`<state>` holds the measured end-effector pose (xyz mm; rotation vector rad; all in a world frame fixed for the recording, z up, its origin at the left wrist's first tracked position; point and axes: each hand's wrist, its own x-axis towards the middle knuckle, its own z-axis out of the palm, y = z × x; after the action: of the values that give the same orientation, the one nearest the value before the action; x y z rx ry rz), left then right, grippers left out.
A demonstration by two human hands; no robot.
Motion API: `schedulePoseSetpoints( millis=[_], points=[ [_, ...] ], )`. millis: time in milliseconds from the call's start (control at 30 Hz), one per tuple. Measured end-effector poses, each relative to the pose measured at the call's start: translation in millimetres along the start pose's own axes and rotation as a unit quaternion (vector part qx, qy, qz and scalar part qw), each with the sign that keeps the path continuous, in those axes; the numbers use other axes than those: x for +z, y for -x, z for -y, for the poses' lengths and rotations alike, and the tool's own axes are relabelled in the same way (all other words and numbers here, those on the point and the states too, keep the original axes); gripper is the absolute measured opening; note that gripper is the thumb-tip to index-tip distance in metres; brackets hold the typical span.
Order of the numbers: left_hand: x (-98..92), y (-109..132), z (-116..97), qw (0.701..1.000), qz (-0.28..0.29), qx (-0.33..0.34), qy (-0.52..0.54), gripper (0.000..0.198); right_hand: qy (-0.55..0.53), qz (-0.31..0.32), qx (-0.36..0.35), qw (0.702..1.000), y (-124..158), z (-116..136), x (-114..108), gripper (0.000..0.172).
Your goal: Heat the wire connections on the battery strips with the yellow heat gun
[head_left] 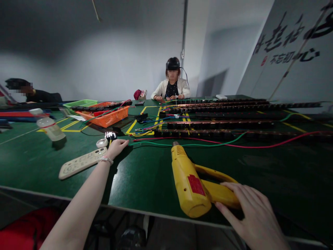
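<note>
A yellow heat gun (191, 184) with a red label lies on the green table, nozzle pointing away from me. My right hand (252, 208) is at its handle, with fingers over the top and the thumb along the near side. To the left, my left hand (117, 148) reaches forward with its fingers pressed together; whatever they hold is too small to make out. The ends of a green wire (148, 142) and a red wire (179, 139) lie just beyond its fingertips. Beside that wrist is a phone in a pale case (83, 161), with a small round white piece (102, 142) above it.
Long black strips (221, 133) with loose wires stretch across the table to the right. An orange basket (109, 116), a green tray (80, 103) and a bottle (49, 126) stand at the left. One person (171, 85) sits opposite, another (39, 95) far left.
</note>
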<state>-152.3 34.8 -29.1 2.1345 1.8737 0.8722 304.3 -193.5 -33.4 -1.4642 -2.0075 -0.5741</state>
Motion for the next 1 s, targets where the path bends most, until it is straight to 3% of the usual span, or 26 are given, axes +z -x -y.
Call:
schedulePoseSetpoints(
  millis=[333, 1000],
  points=[
    [1.2, 2.0, -9.9, 0.997, 0.012, 0.048, -0.066, 0.049, 0.006, -0.016, -0.038, 0.999, -7.6, 7.6, 1.4, 0.038],
    [3.4, 2.3, -13.8, 0.996, 0.008, 0.01, -0.086, 0.051, -0.19, 0.079, -0.005, 0.979, -54.0, 115.0, 29.0, 0.042]
  ],
)
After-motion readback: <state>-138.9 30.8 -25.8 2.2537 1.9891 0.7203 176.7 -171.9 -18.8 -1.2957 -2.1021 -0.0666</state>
